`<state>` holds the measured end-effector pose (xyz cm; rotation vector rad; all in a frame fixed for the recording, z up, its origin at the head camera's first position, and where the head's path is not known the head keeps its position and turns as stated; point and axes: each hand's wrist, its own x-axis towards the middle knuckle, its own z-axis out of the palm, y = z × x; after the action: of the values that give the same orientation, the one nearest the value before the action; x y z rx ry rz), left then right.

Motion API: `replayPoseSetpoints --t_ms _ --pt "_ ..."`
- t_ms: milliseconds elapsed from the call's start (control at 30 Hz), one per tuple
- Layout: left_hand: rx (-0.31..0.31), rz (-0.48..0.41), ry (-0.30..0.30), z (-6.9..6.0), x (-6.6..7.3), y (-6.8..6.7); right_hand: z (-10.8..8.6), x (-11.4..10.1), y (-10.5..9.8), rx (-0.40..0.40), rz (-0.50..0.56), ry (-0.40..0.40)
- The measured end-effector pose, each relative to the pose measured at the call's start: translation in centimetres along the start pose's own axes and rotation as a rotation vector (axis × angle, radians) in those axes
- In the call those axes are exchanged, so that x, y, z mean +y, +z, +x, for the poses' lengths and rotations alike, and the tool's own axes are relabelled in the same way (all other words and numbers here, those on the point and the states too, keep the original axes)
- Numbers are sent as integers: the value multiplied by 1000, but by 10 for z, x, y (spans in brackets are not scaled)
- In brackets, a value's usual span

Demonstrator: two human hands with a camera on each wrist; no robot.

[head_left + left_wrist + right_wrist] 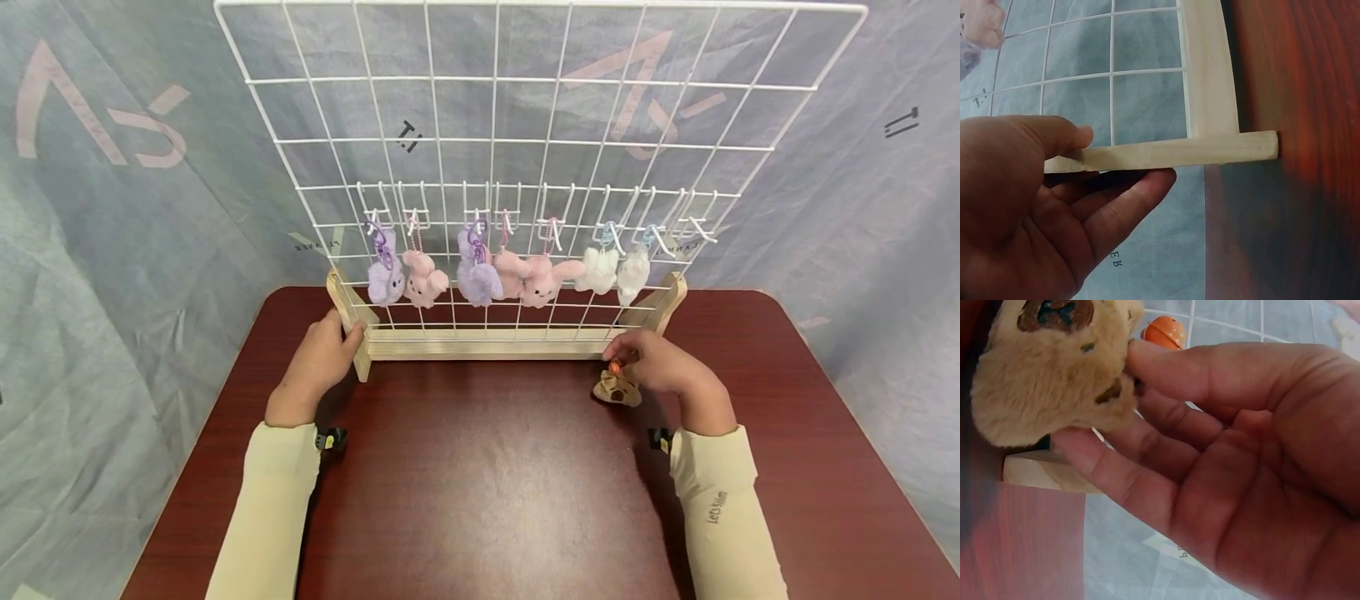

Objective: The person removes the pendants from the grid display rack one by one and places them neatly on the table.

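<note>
My left hand [317, 364] grips the left wooden foot [1229, 149] of a white wire grid rack [495, 140], thumb on one face and fingers on the other. At the rack's right end, my right hand [662, 363] pinches a tan plush keychain [1041, 394] just above the table. Its fur has brown patches and a dark stitched muzzle. An orange, white-dotted piece [1165, 332] shows beside the plush, beyond my thumb. Plush keychains hang from hooks across the grid: purple ones [478, 271], pink ones [543, 282] and white ones [598, 270].
The rack stands on a dark red table [495, 483], with a wooden crossbar [487, 344] along its base. White hooks [697, 229] at the grid's far right carry no plush. A grey printed cloth [112, 250] surrounds the table behind and at the sides.
</note>
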<state>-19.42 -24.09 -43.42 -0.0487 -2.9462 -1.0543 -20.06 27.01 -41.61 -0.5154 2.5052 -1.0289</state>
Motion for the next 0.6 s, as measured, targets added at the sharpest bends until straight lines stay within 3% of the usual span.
replayPoseSetpoints --t_ms 233,600 --pt "-3 15 -12 -1 -2 1 7 2 10 48 -65 -11" --pt "11 9 5 1 -3 2 12 -4 19 161 -261 66"
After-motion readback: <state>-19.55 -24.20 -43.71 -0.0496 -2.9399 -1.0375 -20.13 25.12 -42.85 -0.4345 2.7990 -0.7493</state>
